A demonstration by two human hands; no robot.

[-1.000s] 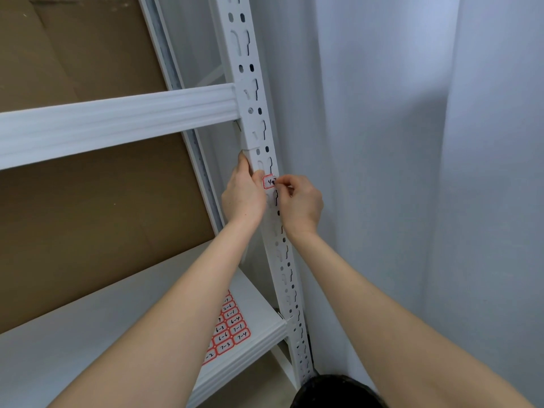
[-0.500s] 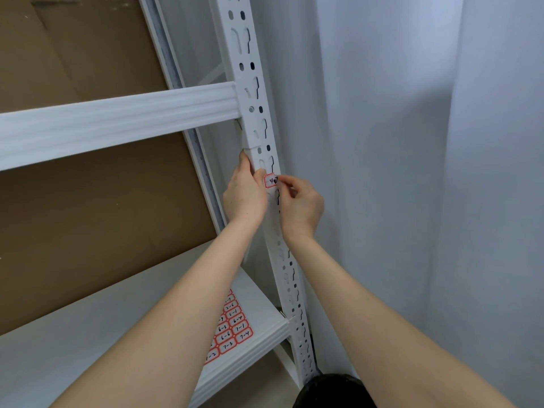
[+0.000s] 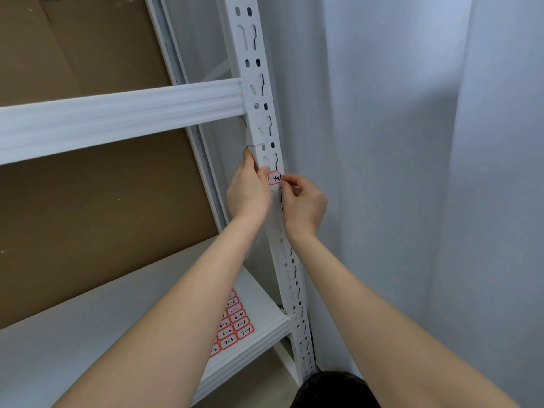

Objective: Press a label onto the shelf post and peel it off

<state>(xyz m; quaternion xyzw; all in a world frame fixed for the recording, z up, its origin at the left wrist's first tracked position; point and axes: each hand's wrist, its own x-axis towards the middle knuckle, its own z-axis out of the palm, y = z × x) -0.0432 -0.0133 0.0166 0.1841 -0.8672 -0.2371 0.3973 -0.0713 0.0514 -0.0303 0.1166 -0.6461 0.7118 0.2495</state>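
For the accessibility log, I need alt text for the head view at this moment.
A right hand pinches a small red-bordered label against a white slotted shelf post, while the left hand grips the post beside it. A sheet of similar labels lies on the white shelf below, with a pale curtain to the right.

Upright post (image 3: 266,113): white painted metal, smooth satin finish, punched slots. Cross beam (image 3: 117,119) on the left: same white coated metal, ribbed, slight sheen. Lower shelf board (image 3: 88,328), near: white, matt, smooth. Label (image 3: 274,178) on the post: paper sticker, white with red border, black handwritten ink, matt; right hand (image 3: 303,204) pinches its edge, left hand (image 3: 248,192) grips the post. Sticker sheet (image 3: 234,325) on the shelf: same red-bordered paper, slightly glossy backing. Far left panel (image 3: 73,201): brown cardboard, matt, rough-looking. Curtain (image 3: 412,172) on the right: grey-white cloth, soft folds, matt.
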